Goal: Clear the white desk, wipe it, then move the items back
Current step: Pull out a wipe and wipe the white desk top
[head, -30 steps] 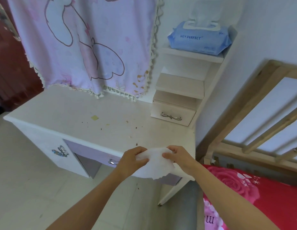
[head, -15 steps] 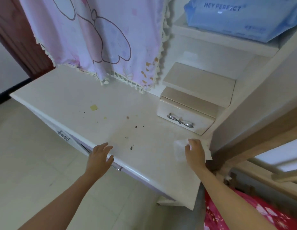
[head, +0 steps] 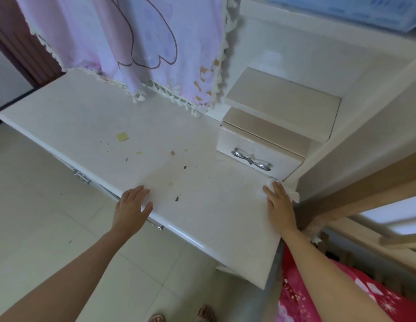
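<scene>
My R grip (head: 279, 206) flat, fingers straight, presses bunched wipe (head: 293, 196) on worktop (head: 86, 117), mid-right; L grip (head: 132, 206) spread on front edge.

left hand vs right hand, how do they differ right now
The left hand sits at the front edge of the desk; the right hand is at its far right, near the small drawer. The left hand has nothing under it; the right hand presses a white wipe onto the top. Both lie palm down on the desk, fingers fairly straight.
</scene>
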A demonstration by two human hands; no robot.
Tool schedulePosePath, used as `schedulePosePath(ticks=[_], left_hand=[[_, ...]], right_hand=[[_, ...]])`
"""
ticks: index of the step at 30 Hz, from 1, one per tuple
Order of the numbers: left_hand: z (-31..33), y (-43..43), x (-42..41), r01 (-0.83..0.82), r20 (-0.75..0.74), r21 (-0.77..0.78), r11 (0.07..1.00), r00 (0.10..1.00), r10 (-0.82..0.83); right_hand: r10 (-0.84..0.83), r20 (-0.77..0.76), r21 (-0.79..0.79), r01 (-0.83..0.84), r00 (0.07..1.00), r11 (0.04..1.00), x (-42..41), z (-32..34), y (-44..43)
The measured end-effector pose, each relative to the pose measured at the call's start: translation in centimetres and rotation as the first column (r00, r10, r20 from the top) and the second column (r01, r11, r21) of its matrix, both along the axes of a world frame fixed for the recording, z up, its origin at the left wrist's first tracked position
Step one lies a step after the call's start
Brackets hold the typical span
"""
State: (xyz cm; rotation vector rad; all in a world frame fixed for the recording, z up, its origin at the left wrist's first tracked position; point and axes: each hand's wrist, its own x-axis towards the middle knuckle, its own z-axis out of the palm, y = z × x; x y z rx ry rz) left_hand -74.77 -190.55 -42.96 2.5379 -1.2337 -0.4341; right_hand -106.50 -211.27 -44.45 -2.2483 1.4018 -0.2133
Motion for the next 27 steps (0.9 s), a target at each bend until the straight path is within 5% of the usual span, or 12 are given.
schedulePosePath(ticks=[3,7,12,16,20,27], left_hand=[[0.0,0.0,0.1,-0.002,-0.014,-0.012,1.000,1.000,0.002],[0.2,0.1,0.2,-0.006,0.004,-0.008,1.000,1.000,0.007],[0.3,1.0,1.7,0.110,0.002,0.035,0.993,0.994,-0.110],[0.5,1.1,4.1,0.208,0.051,0.046,0.977,0.976,-0.210],[0.4,1.1,6.2,0.165,0.132,0.015,0.986,0.977,-0.166],[-0.7,2.5,9.7,0.186,0.105,0.096,0.978,0.975,-0.196]], right_hand=[[-0.064,-0.010,-0.024,0.064,0.998,0.998,-0.2,-0.2,3.1],[0.060,-0.056,-0.009,-0.060,0.997,0.998,1.0,-0.1,8.3],[0.525,0.023,-0.054,-0.523,0.851,0.851,5.6,1.5,15.2],[0.254,0.190,-0.016,-0.256,0.948,0.967,7.4,2.5,9.6],[0.111,0.057,-0.028,-0.110,0.992,0.994,10.0,1.4,1.5],[0.271,-0.062,-0.129,-0.277,0.961,0.952,15.4,-0.4,3.8]])
